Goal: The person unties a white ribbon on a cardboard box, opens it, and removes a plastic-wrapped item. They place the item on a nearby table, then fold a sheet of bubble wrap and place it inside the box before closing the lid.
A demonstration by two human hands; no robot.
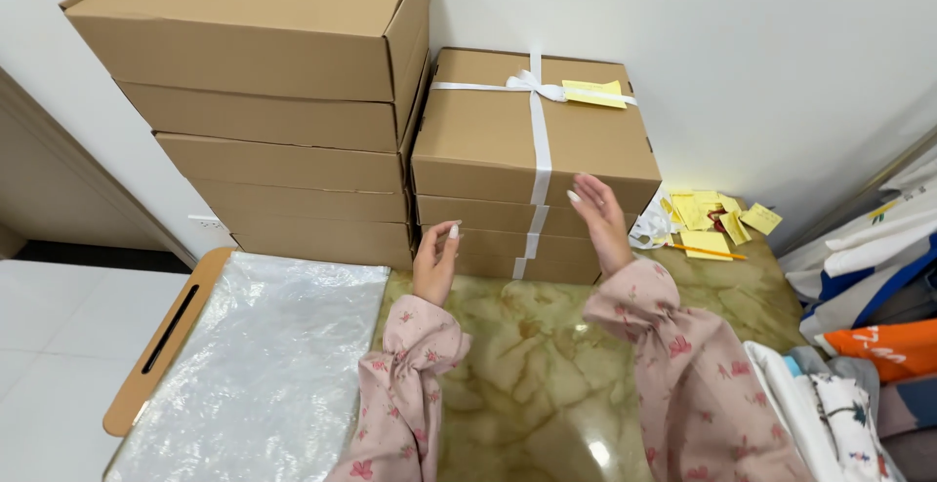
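**Marble table crowded along its back edge**

The glossy, green-veined marble table (527, 365) carries two stacks of cardboard boxes (283, 121) at its back edge, the right stack (532, 165) tied with white ribbon. Yellow paper notes (708, 217) and an orange pencil (708, 252) lie in the back right corner. Bubble wrap (264, 365) covers the left edge.

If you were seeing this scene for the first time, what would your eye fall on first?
First, the stack of brown cardboard boxes tied with a white ribbon bow against the wall, with the left hand and right hand open at its front. A taller untied stack of brown cardboard boxes stands to its left. Loose yellow paper notes lie on the marbled green tabletop to the right.
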